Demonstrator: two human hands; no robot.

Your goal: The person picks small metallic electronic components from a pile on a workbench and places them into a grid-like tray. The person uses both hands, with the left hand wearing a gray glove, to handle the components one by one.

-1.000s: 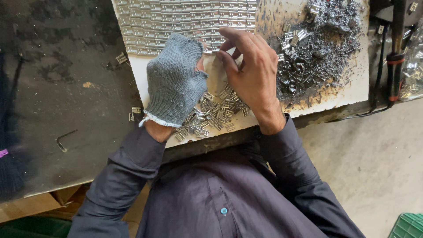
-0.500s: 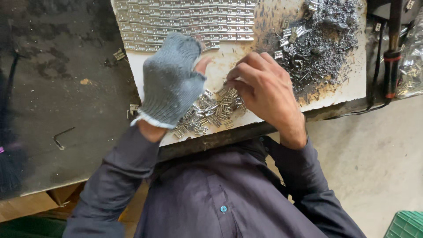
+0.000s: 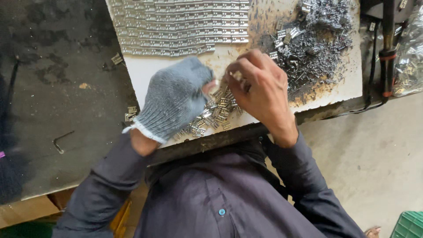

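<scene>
At the far left of the frame a bent key (image 3: 61, 142) lies alone on the dark bench (image 3: 53, 88). Moving right, the gloved left hand (image 3: 174, 99) is curled over a loose heap of small metal clips (image 3: 216, 112) at the near edge of the white board (image 3: 141, 72); whether it grips any I cannot tell. Just beside it the bare right hand (image 3: 260, 86) pinches one clip (image 3: 238, 76) in its fingertips. Above them, at upper centre, neat rows of clips (image 3: 180, 26) fill much of the board, so a good share looks laid out already. The heap under the hands and the bigger pile (image 3: 315, 42) at upper right appear left to sort.
</scene>
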